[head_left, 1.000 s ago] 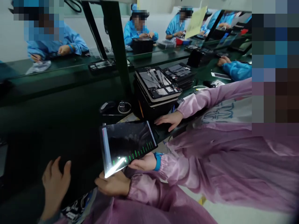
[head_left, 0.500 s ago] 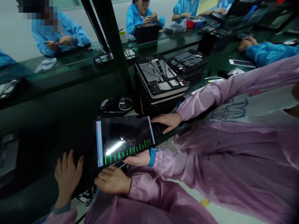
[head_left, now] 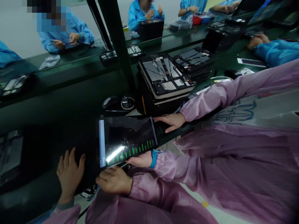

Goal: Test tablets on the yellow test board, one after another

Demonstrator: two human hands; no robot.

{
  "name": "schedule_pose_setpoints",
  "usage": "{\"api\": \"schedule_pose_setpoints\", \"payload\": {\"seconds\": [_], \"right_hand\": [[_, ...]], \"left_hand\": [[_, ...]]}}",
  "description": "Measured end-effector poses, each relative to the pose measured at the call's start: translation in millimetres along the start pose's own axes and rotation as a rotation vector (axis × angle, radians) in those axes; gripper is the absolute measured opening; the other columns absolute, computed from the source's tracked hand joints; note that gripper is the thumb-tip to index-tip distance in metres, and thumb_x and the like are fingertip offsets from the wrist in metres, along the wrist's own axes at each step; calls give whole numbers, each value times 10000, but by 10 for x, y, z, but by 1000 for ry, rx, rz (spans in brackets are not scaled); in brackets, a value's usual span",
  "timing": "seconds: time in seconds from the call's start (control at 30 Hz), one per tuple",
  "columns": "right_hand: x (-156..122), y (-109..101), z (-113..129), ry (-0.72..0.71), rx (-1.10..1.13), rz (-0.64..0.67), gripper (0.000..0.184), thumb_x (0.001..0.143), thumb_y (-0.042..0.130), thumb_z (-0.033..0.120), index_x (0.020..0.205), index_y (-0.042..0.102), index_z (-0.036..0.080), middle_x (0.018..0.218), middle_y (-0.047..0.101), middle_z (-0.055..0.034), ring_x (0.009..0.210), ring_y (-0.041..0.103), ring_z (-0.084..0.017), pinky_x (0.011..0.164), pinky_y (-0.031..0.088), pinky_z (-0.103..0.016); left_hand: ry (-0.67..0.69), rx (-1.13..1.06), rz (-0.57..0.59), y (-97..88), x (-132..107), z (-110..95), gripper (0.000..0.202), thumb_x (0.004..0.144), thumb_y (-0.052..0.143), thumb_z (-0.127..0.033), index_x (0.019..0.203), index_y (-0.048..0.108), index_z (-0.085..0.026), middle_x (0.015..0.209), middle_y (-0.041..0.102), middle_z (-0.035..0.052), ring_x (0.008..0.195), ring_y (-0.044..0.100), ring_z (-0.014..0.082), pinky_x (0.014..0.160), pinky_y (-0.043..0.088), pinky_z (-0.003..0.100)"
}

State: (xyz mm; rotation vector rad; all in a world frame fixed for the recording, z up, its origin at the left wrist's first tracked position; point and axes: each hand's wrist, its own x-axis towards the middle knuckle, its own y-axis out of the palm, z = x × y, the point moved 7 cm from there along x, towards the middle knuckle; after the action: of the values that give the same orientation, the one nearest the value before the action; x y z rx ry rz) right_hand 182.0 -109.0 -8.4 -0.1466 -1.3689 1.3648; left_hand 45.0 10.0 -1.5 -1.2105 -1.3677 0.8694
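Note:
My left hand (head_left: 70,174) rests palm down on the dark bench (head_left: 58,102), fingers spread, holding nothing. My right hand (head_left: 114,180) is curled into a loose fist just below the near left corner of a tablet (head_left: 127,133). Whatever lies within its fingers is hidden. The tablet's lit screen shows green text lines and a bright glare streak. A co-worker in a pink smock supports the tablet's near edge with one hand (head_left: 141,159), which has a blue wrist strap. Their other hand (head_left: 171,121) lies by the tablet's right edge.
Behind the tablet stand stacks of opened tablet bodies (head_left: 167,74) and another stack (head_left: 192,60). A computer mouse (head_left: 110,102) and a coiled white cable (head_left: 127,103) sit nearby. A dark green post (head_left: 119,43) rises from the bench. People in blue work across it.
The view has shifted slightly, so the scene appears a little further right. My hands and the co-worker's hands keep the same poses around the tablet.

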Motion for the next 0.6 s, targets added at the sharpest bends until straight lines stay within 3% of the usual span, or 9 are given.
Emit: {"api": "schedule_pose_setpoints", "payload": {"seconds": [0.6], "right_hand": [[27, -35, -12, -23, 18, 35, 143, 943, 465, 175, 810, 518, 180, 728, 561, 27, 666, 537, -115, 608, 401, -258]], "left_hand": [[-15, 20, -4, 17, 9, 18, 692, 940, 295, -550, 1440, 419, -89, 1471, 425, 210, 1398, 324, 372, 1119, 279, 529]]}}
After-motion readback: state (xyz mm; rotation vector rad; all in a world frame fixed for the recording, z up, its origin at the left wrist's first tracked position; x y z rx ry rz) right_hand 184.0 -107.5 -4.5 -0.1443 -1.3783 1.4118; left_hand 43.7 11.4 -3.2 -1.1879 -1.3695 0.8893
